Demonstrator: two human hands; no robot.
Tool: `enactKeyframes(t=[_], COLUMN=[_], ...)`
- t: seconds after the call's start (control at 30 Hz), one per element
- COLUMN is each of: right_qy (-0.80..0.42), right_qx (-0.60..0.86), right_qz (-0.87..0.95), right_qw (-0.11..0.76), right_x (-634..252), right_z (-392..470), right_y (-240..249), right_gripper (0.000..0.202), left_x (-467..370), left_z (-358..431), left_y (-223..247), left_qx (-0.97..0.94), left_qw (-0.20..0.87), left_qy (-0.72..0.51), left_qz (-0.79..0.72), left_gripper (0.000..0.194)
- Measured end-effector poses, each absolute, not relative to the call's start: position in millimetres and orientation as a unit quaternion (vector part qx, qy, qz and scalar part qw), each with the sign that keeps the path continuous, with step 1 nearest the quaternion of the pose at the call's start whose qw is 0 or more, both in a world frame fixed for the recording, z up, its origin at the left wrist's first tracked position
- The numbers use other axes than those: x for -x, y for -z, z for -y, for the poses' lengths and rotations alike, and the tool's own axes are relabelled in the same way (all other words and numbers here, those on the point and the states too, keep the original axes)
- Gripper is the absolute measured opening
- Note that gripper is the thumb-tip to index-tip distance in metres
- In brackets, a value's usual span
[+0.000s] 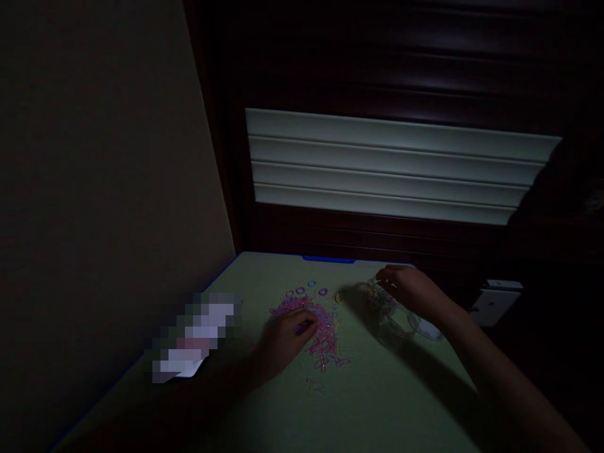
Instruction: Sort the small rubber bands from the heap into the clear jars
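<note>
A loose pile of small pink and purple rubber bands [324,343] lies on the table, with a few coloured rings [300,290] behind it. My left hand [287,336] is at the pile's left side, thumb and fingertips pinched together; what they hold, if anything, is too small to name. Over a clear round container [376,297] with small coloured pieces inside is my right hand [401,284], fingers bent together and their contents unclear. Another clear container [400,322] stands just in front, below my right wrist.
On the table's left is a pixelated bright object [201,333]. The pale green table [358,402] has a blue edge. White devices [495,305] lie beyond its right side. A wall and a dark slatted door stand behind.
</note>
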State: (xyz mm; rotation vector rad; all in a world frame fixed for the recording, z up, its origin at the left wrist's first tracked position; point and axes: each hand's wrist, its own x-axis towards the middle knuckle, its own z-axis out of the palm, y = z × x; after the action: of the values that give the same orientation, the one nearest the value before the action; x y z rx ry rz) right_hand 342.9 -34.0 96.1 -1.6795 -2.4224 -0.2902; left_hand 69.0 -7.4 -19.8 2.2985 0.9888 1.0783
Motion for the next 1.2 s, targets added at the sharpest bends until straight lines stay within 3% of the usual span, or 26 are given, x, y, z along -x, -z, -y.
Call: enactKeyframes(t=[0.2, 0.67, 1.2], right_qy=[0.119, 0.108, 0.066], right_qx=[0.505, 0.482, 0.458], right_qz=[0.852, 0.859, 0.875], right_qw=[0.064, 0.132, 0.139], right_x=[-310, -259, -260], right_z=[39, 49, 45], right_y=[-84, 1, 0], right_gripper=[0.016, 0.018, 0.017], left_x=[-69, -62, -59], left_z=[7, -13, -38], left_y=[17, 13, 10], left_qx=[-0.821, -0.757, -0.837], left_qw=[0.207, 0.245, 0.083], left_qy=[-0.387, -0.463, -0.4], left_qz=[-0.365, -0.39, -0.365], left_gripper=[0.009, 0.012, 0.014])
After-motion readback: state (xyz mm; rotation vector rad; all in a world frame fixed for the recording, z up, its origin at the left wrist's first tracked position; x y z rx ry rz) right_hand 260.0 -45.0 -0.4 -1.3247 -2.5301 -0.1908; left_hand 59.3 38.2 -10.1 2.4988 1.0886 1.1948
